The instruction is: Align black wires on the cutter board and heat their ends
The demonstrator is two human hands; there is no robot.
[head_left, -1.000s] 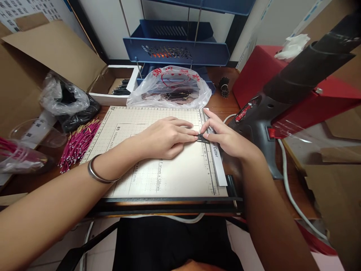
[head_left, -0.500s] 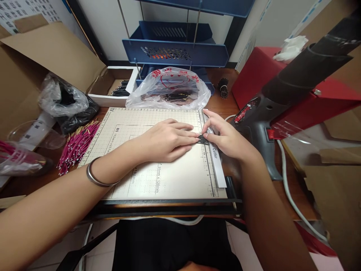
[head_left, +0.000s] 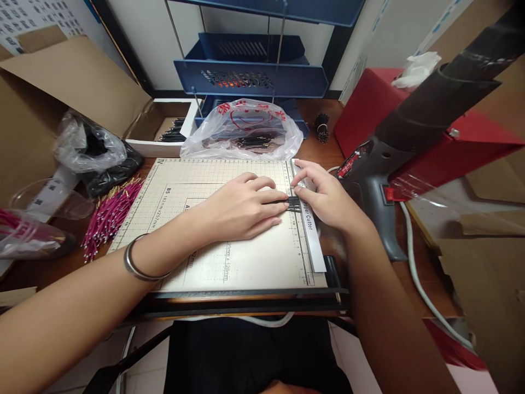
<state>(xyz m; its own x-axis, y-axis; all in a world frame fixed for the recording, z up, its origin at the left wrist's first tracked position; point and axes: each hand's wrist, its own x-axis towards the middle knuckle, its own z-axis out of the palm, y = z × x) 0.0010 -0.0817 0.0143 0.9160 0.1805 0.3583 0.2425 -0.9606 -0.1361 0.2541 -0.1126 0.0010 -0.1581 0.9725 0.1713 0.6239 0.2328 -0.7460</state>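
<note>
My left hand [head_left: 244,210] lies palm down on the cream board of a paper cutter [head_left: 164,219], fingers spread and partly bent. Under its fingertips is a row of thin black strands [head_left: 294,204], side by side, their right ends reaching the cutter's pale edge strip [head_left: 310,230]. The rest of the strands is mostly hidden by the hand. Beside the strip's upper part, my right hand [head_left: 324,194] rests with fingers apart and slightly curled. Its fingertips touch or hover just over the strip, above the strands; nothing shows in its grasp.
Behind the board stand a clear plastic bag [head_left: 283,123] of black strands, a white box [head_left: 156,148] and a blue rack [head_left: 250,76]. Magenta strands [head_left: 109,221] lie left. At right are a grey heat gun [head_left: 373,186], a red box [head_left: 365,104] and a white cable [head_left: 422,290].
My right fingertips have drawn back and up from the strands, so more of the strands shows beside the strip. My left fingers have bent a little more. The whole view has shifted slightly.
</note>
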